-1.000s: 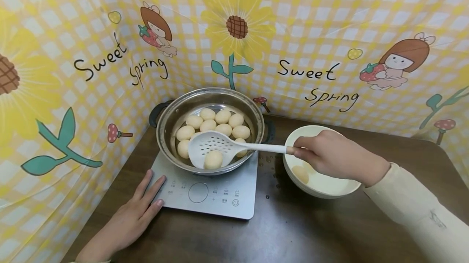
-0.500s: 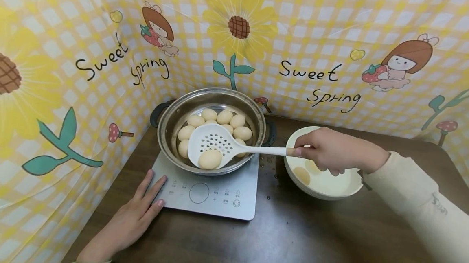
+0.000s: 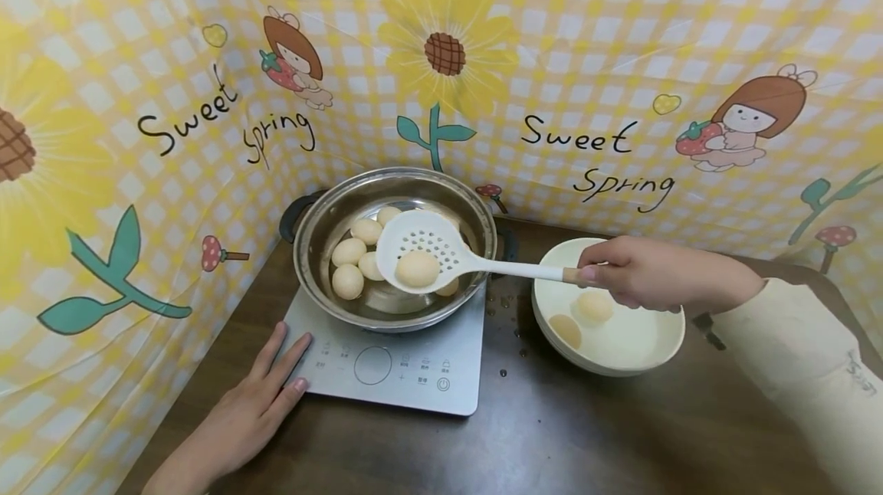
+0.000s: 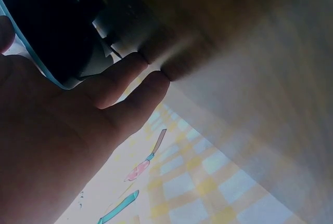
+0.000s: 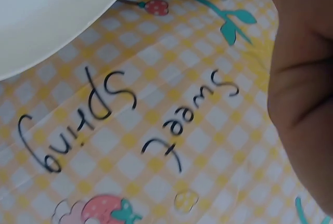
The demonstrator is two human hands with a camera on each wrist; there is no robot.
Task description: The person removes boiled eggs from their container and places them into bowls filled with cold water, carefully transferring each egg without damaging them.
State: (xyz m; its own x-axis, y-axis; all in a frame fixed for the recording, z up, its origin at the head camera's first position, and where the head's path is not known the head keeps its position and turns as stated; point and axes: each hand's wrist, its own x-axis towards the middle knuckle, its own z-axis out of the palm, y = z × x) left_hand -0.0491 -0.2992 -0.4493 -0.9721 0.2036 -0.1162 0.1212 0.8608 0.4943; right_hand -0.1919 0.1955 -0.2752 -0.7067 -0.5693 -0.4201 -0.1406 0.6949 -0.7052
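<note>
- One egg (image 3: 417,269) sits on the white slotted spoon (image 3: 469,261), low in its head; I have it above the steel pot (image 3: 396,319), inside the rim, right of middle.
- Right hand (image 3: 638,273): thumb and fingers (image 3: 600,252) clamped on the tan handle end, over the bowl's back rim. Spoon's neck crosses the pot's right rim.
- In my right wrist view the fingers don't show, just part of the hand at the side, bowl rim and backdrop.
- Left hand (image 3: 248,411): fingers apart, fairly straight, holding nothing; tips at the left edge of the cooktop (image 3: 372,366), thumb by its front left corner. Can't tell how hard they press.
- Left wrist view dark, but I get two spread fingers beside the cooktop's dark side.
- Pot stands on the cooktop's back part; black handle at its left. More eggs (image 3: 349,252) inside, mostly along the left side; some hidden behind the spoon, so no count from me.
- White bowl (image 3: 641,342) right of the cooktop, near the back edge of the brown table (image 3: 552,434). I see two eggs (image 3: 594,306) in it, toward its left rim.
- Water drops (image 3: 503,373) between cooktop and bowl.
- Yellow checked backdrop (image 3: 586,58) behind the table's back edge and along its left edge.
</note>
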